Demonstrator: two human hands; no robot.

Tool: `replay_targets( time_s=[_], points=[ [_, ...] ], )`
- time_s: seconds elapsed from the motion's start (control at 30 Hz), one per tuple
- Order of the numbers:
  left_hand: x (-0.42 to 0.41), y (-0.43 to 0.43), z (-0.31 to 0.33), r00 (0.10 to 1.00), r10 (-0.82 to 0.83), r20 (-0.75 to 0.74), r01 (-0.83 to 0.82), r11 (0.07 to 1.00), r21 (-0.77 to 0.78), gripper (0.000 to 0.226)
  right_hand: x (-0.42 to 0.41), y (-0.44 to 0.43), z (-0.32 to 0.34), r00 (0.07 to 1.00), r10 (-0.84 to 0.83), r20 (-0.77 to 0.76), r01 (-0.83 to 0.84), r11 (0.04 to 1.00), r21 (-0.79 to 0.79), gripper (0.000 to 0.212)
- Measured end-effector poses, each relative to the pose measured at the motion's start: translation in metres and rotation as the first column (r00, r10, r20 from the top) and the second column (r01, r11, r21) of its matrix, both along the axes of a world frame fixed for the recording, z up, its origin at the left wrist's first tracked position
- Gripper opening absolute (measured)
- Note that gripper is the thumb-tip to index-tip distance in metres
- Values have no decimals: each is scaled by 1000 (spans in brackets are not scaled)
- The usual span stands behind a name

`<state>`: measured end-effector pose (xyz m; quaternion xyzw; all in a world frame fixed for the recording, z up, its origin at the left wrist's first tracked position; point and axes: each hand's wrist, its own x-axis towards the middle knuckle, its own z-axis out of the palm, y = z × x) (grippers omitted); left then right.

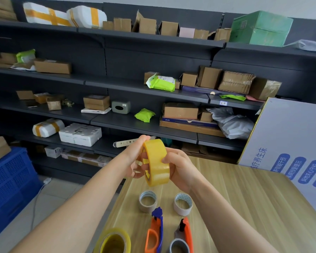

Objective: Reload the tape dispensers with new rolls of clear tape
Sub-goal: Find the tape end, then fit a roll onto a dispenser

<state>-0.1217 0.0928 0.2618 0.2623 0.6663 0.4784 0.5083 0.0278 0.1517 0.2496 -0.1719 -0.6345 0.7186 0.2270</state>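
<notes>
I hold a yellowish roll of clear tape [157, 161] upright above the wooden table [244, 198]. My left hand [135, 157] grips its far rim, fingers reaching through the core. My right hand [179, 168] grips the near side, thumb pressed on the tape's outer face. A second full tape roll [113, 240] lies flat at the table's near left. Two spent cardboard cores, one [147, 200] left and one [183, 203] right, stand below my hands. An orange-and-blue tape dispenser [156, 232] and an orange-and-grey tape dispenser [183, 238] lie near the front edge.
Dark shelving [144, 125] with several cardboard boxes and parcels fills the background. A blue plastic crate [9, 179] sits on the floor at the left. A white printed board [290, 143] leans at the table's far right.
</notes>
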Motion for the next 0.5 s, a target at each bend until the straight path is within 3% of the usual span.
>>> replay_targets(
  time_s=[0.1,0.3,0.4,0.5],
  points=[
    [0,-1,0,993,-46,-108,52,997,57,69,-1,1,1,1000,-19,-7,18,999,-47,39],
    [5,-7,1,966,-111,-232,183,930,317,60,-3,3,10,997,-71,-13,66,971,-228,55],
    [9,-2,6,972,-30,-233,97,954,284,47,-4,4,14,995,-97,1,95,967,-238,63],
    [12,2,9,998,27,-61,-18,989,145,48,-4,4,16,993,-115,37,120,979,-162,67]
  ],
)
